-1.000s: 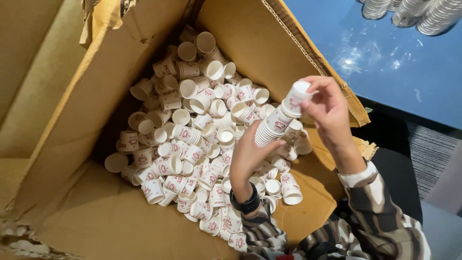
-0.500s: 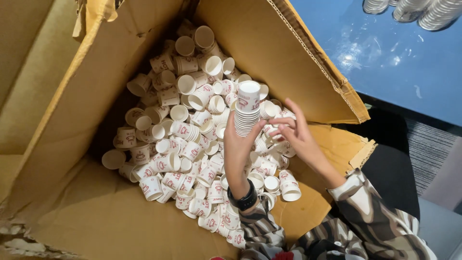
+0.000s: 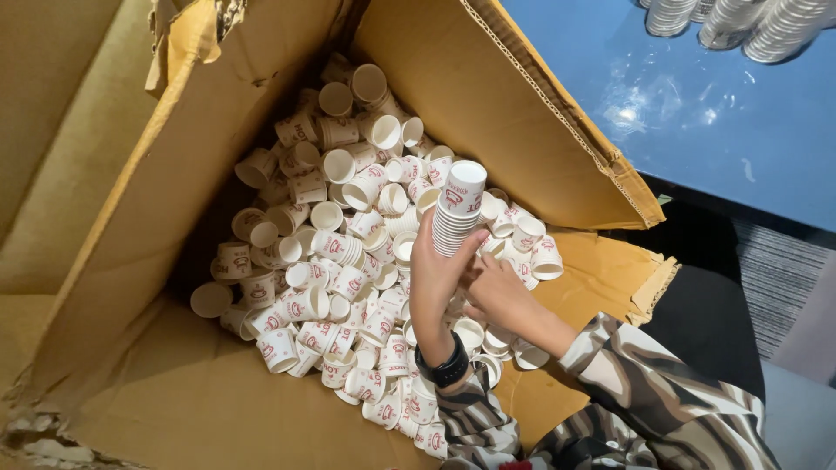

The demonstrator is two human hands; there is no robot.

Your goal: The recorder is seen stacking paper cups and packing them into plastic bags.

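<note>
Blue tabletop [image 3: 697,130] fills the far right of my view, with 3 stacks of nested cups [image 3: 727,19] at its far edge. Left of it sits a big cardboard box [image 3: 157,261], flaps open, its floor covered with a loose heap of small white paper cups [image 3: 331,261] printed in red.

I see my left hand [image 3: 434,277] raised over the middle of the heap, fingers clamped around the lower part of a short stack of paper cups [image 3: 457,209] that stands nearly upright, tilted slightly right, open end up. A black wristband [image 3: 444,367] sits on that wrist.

My right hand [image 3: 501,292] is just beside the left, near side and right of it, low over the loose cups. Its fingers seem curled together near the bottom of the stack, but the left hand partly hides them, so I cannot tell whether they grip anything. Both sleeves [image 3: 644,392] are striped brown and cream.
</note>
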